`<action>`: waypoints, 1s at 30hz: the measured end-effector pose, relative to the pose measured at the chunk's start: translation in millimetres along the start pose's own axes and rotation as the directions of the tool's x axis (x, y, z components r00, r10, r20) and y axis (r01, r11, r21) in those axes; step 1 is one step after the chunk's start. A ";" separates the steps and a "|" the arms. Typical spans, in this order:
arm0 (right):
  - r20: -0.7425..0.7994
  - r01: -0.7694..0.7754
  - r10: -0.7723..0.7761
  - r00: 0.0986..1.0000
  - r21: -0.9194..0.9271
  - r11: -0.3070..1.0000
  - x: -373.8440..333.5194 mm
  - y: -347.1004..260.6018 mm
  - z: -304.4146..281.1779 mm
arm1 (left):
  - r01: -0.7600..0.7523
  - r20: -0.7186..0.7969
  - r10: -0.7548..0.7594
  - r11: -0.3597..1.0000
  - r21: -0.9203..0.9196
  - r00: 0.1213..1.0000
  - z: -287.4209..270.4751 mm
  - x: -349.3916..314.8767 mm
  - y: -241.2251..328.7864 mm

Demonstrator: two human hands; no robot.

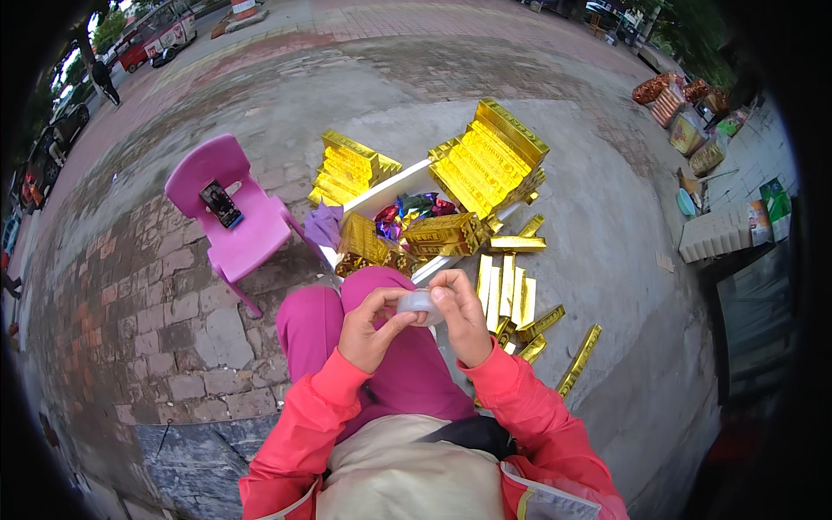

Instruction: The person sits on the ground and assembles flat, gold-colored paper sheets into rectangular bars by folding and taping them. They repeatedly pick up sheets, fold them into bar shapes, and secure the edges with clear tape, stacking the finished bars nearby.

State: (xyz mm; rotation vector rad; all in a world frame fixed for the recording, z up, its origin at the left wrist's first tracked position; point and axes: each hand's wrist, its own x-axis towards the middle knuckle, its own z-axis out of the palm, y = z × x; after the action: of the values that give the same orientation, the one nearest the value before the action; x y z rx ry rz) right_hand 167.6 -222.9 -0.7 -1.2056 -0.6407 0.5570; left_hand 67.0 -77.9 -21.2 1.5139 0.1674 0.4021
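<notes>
Above my lap I hold a small roll of clear tape (418, 303) between both hands. My left hand (367, 333) is closed round its left side, thumb below and fingers above. My right hand (464, 317) pinches at its right edge; whether a loose tape end is between those fingertips is too small to tell. Just beyond my knees, a white tray (392, 189) bears shiny gold cartons (444, 234) and crumpled purple, red and blue foil (414, 213). Large stacks of gold foil bars (492, 160) rise at its far right, with a smaller gold stack (351, 169) at its far left.
Loose gold strips (507, 290) lie on the pavement right of my knees, one long gold bar (579, 360) farther right. A pink plastic chair (251, 234) with a phone (221, 204) on it stands left. Filled sacks (689, 130) line the right wall. Vehicles (165, 36) stand far left.
</notes>
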 end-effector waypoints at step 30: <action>0.490 0.595 -0.365 0.792 -0.755 0.278 18.6 99.1 72.7 | -0.049 -0.411 0.330 0.825 0.562 0.850 -31.9 -4.8 73.4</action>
State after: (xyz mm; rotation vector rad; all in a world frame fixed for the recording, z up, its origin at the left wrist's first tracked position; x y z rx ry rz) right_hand 123.4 -135.1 -76.8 -1.8242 -1.5874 -0.2959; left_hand 40.2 -49.3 48.7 1.9629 0.5725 0.9798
